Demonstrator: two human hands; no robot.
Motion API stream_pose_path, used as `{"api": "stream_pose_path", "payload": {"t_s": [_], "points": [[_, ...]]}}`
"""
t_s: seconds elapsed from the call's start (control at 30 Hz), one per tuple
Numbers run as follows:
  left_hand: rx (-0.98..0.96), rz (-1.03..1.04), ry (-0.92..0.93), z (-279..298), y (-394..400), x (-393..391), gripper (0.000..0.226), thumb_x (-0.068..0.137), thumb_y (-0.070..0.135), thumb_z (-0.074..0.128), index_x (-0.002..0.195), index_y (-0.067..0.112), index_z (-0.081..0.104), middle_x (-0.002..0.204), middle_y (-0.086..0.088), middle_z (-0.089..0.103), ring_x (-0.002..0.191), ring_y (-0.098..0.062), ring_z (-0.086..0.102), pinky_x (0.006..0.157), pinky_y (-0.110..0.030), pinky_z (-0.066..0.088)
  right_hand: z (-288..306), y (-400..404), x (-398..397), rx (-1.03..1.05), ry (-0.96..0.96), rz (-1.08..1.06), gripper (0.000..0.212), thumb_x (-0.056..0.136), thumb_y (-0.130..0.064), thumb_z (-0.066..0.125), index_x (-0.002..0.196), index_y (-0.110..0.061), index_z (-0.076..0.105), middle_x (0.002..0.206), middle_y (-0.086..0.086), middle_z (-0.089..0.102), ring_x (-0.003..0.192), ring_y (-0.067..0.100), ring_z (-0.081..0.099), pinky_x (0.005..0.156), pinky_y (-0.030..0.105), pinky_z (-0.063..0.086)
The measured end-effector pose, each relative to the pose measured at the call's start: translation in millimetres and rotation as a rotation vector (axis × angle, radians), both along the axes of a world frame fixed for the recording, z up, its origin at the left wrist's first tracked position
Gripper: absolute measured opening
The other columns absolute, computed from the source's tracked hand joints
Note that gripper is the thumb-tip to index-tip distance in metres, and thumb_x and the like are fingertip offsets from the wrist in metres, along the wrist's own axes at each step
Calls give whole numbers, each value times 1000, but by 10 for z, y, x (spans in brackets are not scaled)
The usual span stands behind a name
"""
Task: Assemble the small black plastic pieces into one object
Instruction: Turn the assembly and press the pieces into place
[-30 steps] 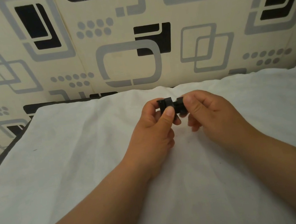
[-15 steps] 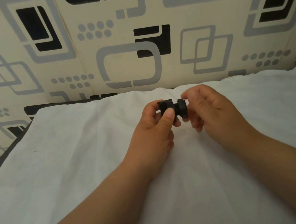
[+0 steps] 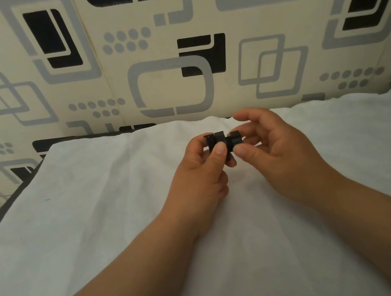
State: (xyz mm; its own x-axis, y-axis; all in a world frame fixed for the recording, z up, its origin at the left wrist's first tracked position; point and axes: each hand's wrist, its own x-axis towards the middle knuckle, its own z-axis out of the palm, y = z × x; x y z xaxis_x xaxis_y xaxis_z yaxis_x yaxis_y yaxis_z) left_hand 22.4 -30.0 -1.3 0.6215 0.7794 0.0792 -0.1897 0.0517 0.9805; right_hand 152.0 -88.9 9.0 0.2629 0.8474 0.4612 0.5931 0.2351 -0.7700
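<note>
A small black plastic assembly, made of joined blocky pieces, is held above the white cloth near the far middle. My left hand pinches its left part between thumb and fingers. My right hand touches its right end with the thumb below and fingers behind; the index finger is lifted above it. Fingers hide the underside of the assembly.
A white cloth covers the whole work surface, with a dark edge showing at the left. A patterned cream, grey and black wall rises right behind the far edge of the cloth.
My right hand has opened up and drawn slightly right, uncovering the right end of the black assembly. The left hand keeps its pinch in nearly the same place.
</note>
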Motion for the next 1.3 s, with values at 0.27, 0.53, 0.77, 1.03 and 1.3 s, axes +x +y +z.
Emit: {"api": "stream_pose_path", "payload": {"t_s": [0.27,0.53,0.77,1.03,1.3], "points": [[31,-26,2,-33,2,10,15,90,26,46,103,22,53,64,10,61,42,-9,32,42,-21,31,20,-9,14,3,86,-28,29,83,-50,38,101,-30,49,64,-28,61,65,-3,56,60,10,42],[-16,-12,-18,-37,13,11,15,90,25,46,102,23,54,57,11,59,42,-9,33,41,-20,31,2,-14,-30,-22,-7,3,30,75,-20,65,96,-39,54,79,-15,68,75,10,64,69,18,50],[24,-23,-7,-40,13,2,16,89,27,47,103,22,55,63,10,61,42,-8,34,42,-21,32,-5,-5,-18,-27,41,-33,15,81,-37,54,96,-39,52,70,-1,67,64,1,60,62,17,48],[-30,-10,-43,-35,19,5,16,90,26,46,102,26,55,63,8,59,43,-10,33,42,-22,29,-2,-8,-17,-63,14,46,40,77,-19,64,107,-42,49,60,-9,49,60,12,53,61,21,48],[35,-25,4,-32,4,2,18,89,26,47,105,21,54,63,11,61,42,-8,34,43,-21,32,17,-12,-12,-83,25,-85,27,78,-48,49,65,-26,58,51,-5,53,49,3,47,48,12,37]]}}
